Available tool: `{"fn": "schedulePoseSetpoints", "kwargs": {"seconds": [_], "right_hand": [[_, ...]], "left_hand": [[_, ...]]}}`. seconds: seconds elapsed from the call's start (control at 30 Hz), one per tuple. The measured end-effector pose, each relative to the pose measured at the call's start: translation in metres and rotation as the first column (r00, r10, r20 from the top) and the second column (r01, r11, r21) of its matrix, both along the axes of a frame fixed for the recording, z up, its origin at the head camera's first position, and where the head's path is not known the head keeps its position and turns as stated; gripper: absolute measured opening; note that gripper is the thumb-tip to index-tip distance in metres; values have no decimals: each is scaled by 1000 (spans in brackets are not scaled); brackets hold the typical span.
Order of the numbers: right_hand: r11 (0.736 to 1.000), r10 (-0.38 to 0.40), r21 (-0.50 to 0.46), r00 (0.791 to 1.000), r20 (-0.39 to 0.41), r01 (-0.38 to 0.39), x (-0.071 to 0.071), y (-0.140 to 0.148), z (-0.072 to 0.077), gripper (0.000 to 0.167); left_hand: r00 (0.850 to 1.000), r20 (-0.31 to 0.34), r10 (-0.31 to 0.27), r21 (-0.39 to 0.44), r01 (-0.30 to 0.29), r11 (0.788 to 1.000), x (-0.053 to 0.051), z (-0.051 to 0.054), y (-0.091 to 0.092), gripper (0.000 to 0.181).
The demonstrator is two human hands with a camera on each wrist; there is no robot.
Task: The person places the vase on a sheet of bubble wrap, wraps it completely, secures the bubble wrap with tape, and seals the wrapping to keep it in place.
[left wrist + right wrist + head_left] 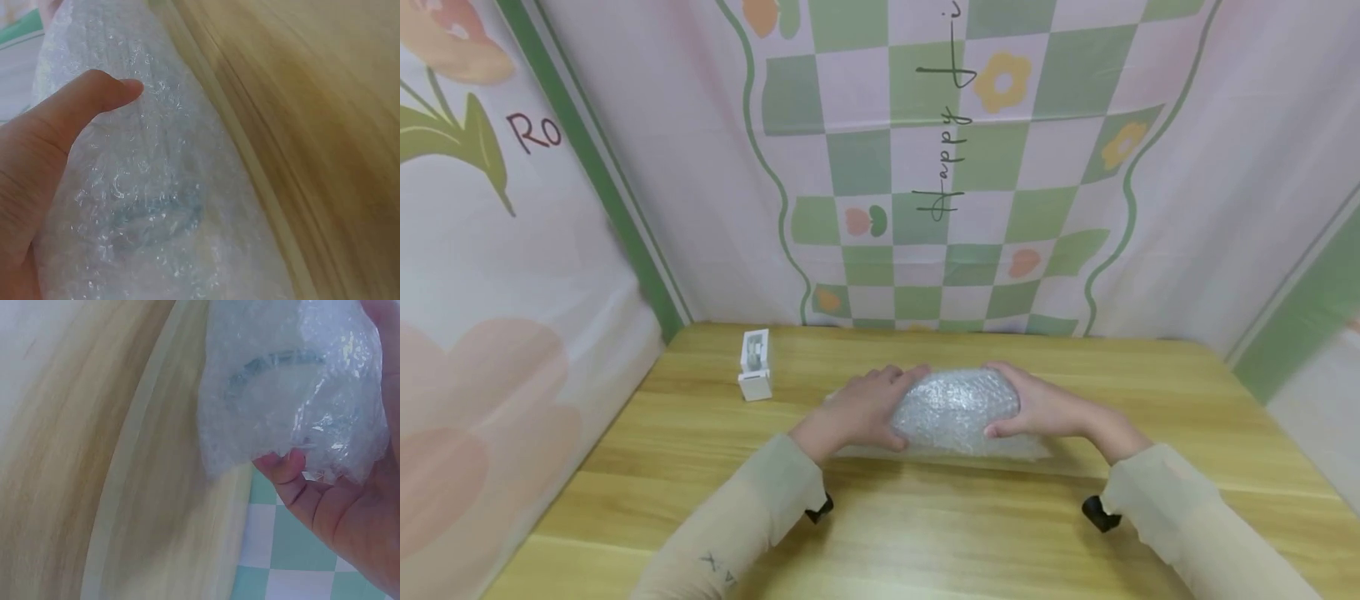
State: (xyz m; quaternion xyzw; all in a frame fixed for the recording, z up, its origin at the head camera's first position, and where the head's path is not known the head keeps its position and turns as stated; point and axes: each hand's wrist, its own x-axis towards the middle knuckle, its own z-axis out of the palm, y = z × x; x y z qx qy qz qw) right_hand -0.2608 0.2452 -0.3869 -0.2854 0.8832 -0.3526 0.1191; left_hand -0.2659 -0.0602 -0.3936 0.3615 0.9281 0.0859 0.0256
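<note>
A bundle in clear bubble wrap (pixel 957 410) lies across the table's middle, loose wrap spreading flat beneath it. Around its left end curls the left hand (pixel 867 410), thumb on the near side and fingers on the far side. The right hand (pixel 1048 408) grips the right end likewise. In the left wrist view, the thumb of the left hand (pixel 44 150) presses on the wrap (pixel 150 162). Fingertips of the right hand (pixel 350 519) bend around the wrap's end (pixel 281 394) in the right wrist view. A greenish curved band shows through; the contents are otherwise unclear.
A small white box (pixel 756 385) with a clear item in its upper part stands at the back left of the wooden table (pixel 925 533). Printed curtains (pixel 715 208) hang behind the table and at its sides.
</note>
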Motion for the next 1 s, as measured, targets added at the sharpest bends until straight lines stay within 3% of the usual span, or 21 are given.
{"fn": "schedulePoseSetpoints", "kwargs": {"seconds": [0.2,0.37,0.63,0.77,1.0], "right_hand": [[1000,18,17,1000,22,-19,-5,3,2,97],[997,19,74,997,78,-25,-7,5,6,100],[991,33,120,970,240,-63,-6,5,13,102],[990,20,124,952,305,-60,-6,6,13,99],[990,13,129,959,284,-51,-7,4,12,97]], "left_hand": [[1000,26,-4,-33,5,999,0,5,3,111],[996,94,-11,-32,14,999,-1,11,3,108],[956,291,-26,10,24,1000,-3,19,0,107],[942,336,-29,12,27,1000,-2,20,-1,108],[928,370,-35,49,18,999,-5,18,-3,107]]}}
